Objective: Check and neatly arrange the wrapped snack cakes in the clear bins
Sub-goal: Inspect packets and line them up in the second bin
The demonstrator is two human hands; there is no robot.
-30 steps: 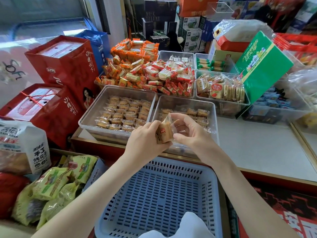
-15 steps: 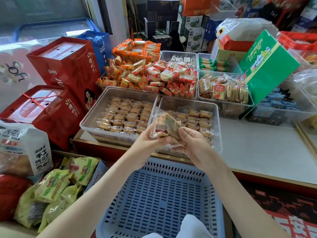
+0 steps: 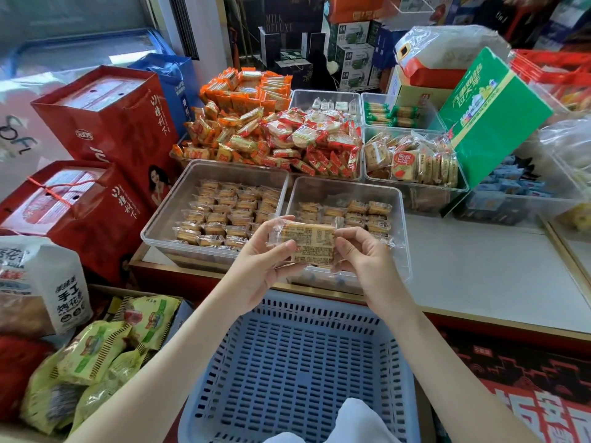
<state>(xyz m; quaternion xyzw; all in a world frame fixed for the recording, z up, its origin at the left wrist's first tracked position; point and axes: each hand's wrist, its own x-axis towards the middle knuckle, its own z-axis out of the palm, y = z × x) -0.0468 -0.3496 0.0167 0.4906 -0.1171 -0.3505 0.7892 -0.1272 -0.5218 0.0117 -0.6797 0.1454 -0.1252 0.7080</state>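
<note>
Both hands hold one wrapped snack cake [image 3: 309, 243] flat, its printed back facing up, above the near edge of the right clear bin [image 3: 396, 199]. My left hand [image 3: 262, 266] pinches the wrapper's left end. My right hand [image 3: 361, 260] pinches its right end. The right clear bin holds a few rows of the same cakes [image 3: 367, 212] at its far side. The left clear bin [image 3: 179, 199] is lined with neat rows of cakes [image 3: 227, 212].
An empty blue slotted basket [image 3: 297, 372] sits below my arms. Bins of red and orange snack packs [image 3: 271, 135] stand behind. Red gift bags [image 3: 105, 129] are at the left, a green box [image 3: 492, 113] at the right, and green snack bags [image 3: 96, 350] at the lower left.
The cake was held on edge a second ago. It has been turned flat between both hands so its printed back faces up, and it now sits slightly lower and nearer.
</note>
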